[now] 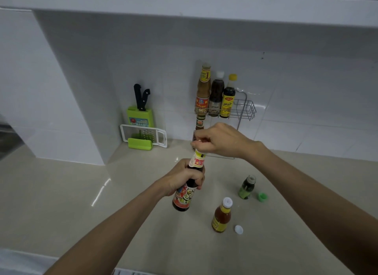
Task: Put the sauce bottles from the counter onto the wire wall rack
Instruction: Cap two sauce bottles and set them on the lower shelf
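While my left fingers (197, 179) curl tight round the waist of the dark sauce bottle (184, 199), my right fingertips (196, 144) pinch its top, so both the left hand (184, 177) and the right hand (223, 140) are clamped on it. I see the bottle tilted in the air above the counter (81, 192), in front of the wire rack (245, 108) and below its upper tier, where three bottles (216, 98) stand in a row. On the counter to the right stand an orange sauce bottle (222, 216) with a white cap (239, 229) just beside it, and a green bottle (246, 187) near a green cap (262, 197)
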The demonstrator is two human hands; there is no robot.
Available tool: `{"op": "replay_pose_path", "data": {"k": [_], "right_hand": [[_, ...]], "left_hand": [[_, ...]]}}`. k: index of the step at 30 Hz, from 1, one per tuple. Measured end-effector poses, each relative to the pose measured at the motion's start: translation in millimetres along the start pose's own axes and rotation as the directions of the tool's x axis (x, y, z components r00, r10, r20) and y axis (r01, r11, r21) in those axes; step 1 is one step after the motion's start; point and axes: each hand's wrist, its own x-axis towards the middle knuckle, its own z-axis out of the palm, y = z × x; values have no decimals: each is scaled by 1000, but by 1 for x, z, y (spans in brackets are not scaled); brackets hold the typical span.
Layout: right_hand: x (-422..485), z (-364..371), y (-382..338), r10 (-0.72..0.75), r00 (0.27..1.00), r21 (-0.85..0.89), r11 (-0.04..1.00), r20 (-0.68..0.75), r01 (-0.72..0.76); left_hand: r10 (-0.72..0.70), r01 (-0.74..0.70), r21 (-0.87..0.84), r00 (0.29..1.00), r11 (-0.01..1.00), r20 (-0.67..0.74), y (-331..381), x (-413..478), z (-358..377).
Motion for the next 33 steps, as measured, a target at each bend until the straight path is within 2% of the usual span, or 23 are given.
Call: {"op": "replay_pose_path", "data": {"k": [3,5,7,8,9,10,12,14,15,16,17,18,19,21,22,23,24,25,27,28,30,32,33], "right_hand": [[6,-3,-2,-3,999,-75,997,-47,0],[8,-6,-5,-109,990,-147,985,-87,95],[6,-10,-8,-190,974,-143,975,-125,171],[4,-10,-9,-198,968,-106,977,-154,183],[3,-9,-9,-175,967,-67,984,-183,165],[3,-8,-10,-118,973,-54,992,-199,110],[9,0,-14,89,979,-127,985,-181,-113],[17,14,-13,355,922,-174,909,-153,-379],[19,18,-13,416,900,-145,890,-134,-433],[20,19,-12,409,904,-94,902,-122,-421],[19,19,-10,341,933,-39,937,-116,-348],[15,17,-9,225,967,-11,974,-120,-228],[11,12,-9,95,987,-13,995,-128,-97],[5,2,-9,-81,988,-64,995,-133,73],[5,-1,-9,-112,985,-76,992,-130,103],[6,-2,-8,-117,985,-70,992,-127,108],[8,-3,-7,-100,988,-51,994,-121,94],[11,-2,-7,-69,991,-40,997,-115,65],[15,1,-5,47,995,-54,997,-89,-52],[16,4,-3,131,989,-65,989,-72,-136],[17,17,0,323,946,-94,941,-35,-325],[20,32,0,491,870,-115,867,37,-484],[20,39,0,535,841,-110,843,75,-527]], "left_hand": [[3,-3,-14,1000,1000,18,5,2,-3],[-9,24,-89,986,996,167,9,-3,-8],[-27,122,-233,928,965,372,14,-10,-10],[-26,160,-283,904,946,426,17,-13,-10],[-21,161,-300,907,940,421,18,-14,-10],[-29,134,-283,937,950,349,19,-12,-7],[-63,66,-153,998,986,20,17,-5,2],[-68,61,-33,950,998,-306,11,4,11],[-64,66,-8,925,998,-374,8,6,13],[-59,55,-21,926,998,-372,6,7,12],[-55,38,-63,956,997,-288,7,6,8],[-53,38,-121,991,992,-125,8,3,2],[-59,73,-197,995,978,75,10,-1,-6],[-57,186,-294,916,938,397,16,-8,-17],[-51,209,-299,885,931,463,20,-10,-18],[-50,203,-285,885,937,464,23,-11,-17],[-53,170,-259,912,951,406,25,-10,-15],[-53,118,-215,957,969,285,25,-8,-11],[-49,45,-110,998,993,-36,23,-1,-1],[-41,32,-48,981,998,-190,18,5,4],[-19,88,131,888,987,-459,8,12,14],[2,263,344,791,901,-611,0,15,20],[17,328,418,769,847,-639,-3,15,21]]}}
